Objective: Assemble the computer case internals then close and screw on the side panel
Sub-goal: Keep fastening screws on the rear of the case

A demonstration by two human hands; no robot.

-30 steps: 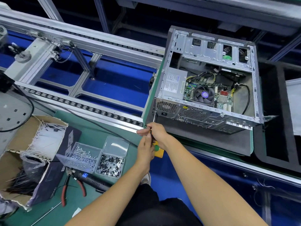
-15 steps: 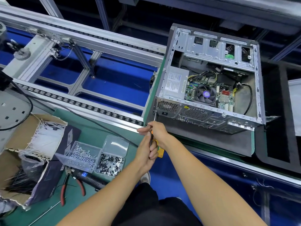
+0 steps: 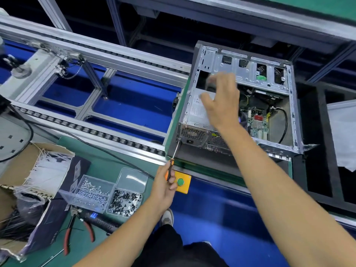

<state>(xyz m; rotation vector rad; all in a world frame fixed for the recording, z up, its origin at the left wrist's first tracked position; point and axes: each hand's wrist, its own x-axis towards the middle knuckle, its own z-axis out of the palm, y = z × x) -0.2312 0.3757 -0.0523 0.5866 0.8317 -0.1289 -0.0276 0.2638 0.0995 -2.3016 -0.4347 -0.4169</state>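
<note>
Where both hands were at the orange-handled screwdriver (image 3: 170,166), right hand (image 3: 221,101) now spread over open grey metal computer case (image 3: 292,112); left hand (image 3: 163,187) alone grips tool, tip at rear corner

On the green desk (image 3: 100,162) sit a cardboard box (image 3: 17,170) of white zip ties (image 3: 49,166), red-handled pliers (image 3: 77,231), and clear bins of silver screws (image 3: 90,193) and black screws (image 3: 125,203)

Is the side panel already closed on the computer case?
No, the computer case lies open, with its circuit board and cables exposed under the right hand.
</note>
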